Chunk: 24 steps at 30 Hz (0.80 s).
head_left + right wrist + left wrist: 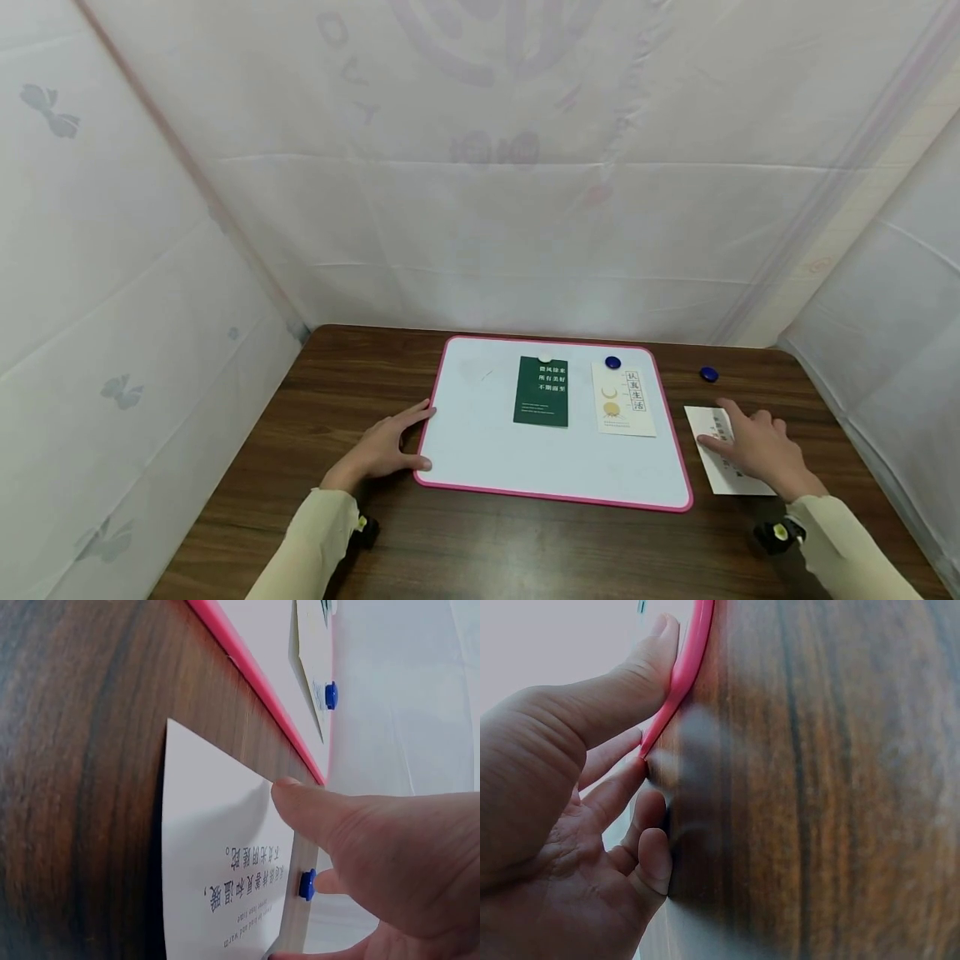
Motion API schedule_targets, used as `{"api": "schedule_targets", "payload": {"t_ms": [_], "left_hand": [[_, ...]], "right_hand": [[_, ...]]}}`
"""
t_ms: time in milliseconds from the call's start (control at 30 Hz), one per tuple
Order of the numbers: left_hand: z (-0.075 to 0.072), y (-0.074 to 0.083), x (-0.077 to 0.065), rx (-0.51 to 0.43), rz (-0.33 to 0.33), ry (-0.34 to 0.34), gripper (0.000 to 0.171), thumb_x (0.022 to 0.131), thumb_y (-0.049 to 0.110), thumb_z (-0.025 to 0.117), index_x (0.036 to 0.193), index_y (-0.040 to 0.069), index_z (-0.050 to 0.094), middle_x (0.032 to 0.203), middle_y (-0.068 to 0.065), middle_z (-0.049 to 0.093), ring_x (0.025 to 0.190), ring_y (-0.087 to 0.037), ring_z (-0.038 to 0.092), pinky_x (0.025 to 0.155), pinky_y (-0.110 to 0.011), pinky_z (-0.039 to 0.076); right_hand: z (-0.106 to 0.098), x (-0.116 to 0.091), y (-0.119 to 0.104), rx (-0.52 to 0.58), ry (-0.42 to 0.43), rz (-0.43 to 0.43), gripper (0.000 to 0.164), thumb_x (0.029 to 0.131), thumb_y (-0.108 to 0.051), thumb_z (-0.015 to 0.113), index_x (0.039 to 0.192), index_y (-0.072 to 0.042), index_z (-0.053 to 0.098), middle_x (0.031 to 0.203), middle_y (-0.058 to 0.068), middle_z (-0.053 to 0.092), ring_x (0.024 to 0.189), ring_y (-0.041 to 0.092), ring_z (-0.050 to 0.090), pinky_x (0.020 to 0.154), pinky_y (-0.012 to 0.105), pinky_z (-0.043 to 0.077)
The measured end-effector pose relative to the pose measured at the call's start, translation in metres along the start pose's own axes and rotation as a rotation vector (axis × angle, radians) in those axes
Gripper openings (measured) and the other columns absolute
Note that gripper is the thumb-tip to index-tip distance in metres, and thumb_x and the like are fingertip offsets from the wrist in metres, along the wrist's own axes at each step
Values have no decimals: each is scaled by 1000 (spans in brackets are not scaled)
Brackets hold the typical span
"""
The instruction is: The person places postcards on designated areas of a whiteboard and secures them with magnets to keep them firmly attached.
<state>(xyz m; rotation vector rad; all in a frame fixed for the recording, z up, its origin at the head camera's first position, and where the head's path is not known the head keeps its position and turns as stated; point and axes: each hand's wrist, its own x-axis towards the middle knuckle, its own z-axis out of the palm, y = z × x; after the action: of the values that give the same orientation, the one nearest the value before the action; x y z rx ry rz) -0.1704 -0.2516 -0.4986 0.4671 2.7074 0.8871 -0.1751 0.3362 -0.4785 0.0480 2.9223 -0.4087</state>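
Observation:
A pink-framed whiteboard (487,450) lies on the table. My left hand (381,447) is at its left side, thumb and index finger spread apart and touching the frame. In the left wrist view, the thumb (641,675) rests over the pink edge. To the right of the board, my right hand (765,447) reaches over a white printed card (722,477) with thumb and fingers spread. In the right wrist view, the thumb meets one edge of the card (202,802); the fingertips beyond are partly hidden.
On the board are a green card (542,404) under a white magnet (544,358) and a cream card (624,417) under a blue magnet (612,363). Another blue magnet (708,374) lies on the brown wooden table (480,542). White curtains (480,250) surround the table.

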Motion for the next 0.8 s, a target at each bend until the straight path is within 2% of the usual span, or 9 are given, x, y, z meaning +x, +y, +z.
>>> {"api": "schedule_targets", "payload": {"t_ms": [400, 800], "left_hand": [[0, 1, 2, -7, -30, 2, 84, 86, 35, 84, 157, 17, 44, 168, -9, 29, 149, -45, 30, 116, -72, 18], [0, 3, 1, 6, 2, -8, 84, 86, 33, 85, 157, 13, 44, 167, -12, 30, 149, -41, 33, 120, -67, 16]], "right_hand": [[2, 0, -4, -5, -16, 13, 88, 91, -49, 75, 147, 6, 34, 124, 54, 37, 111, 70, 38, 75, 75, 48], [5, 1, -2, -9, -14, -4, 87, 90, -50, 76, 145, 6, 38, 124, 54, 37, 113, 74, 36, 75, 77, 47]]}}
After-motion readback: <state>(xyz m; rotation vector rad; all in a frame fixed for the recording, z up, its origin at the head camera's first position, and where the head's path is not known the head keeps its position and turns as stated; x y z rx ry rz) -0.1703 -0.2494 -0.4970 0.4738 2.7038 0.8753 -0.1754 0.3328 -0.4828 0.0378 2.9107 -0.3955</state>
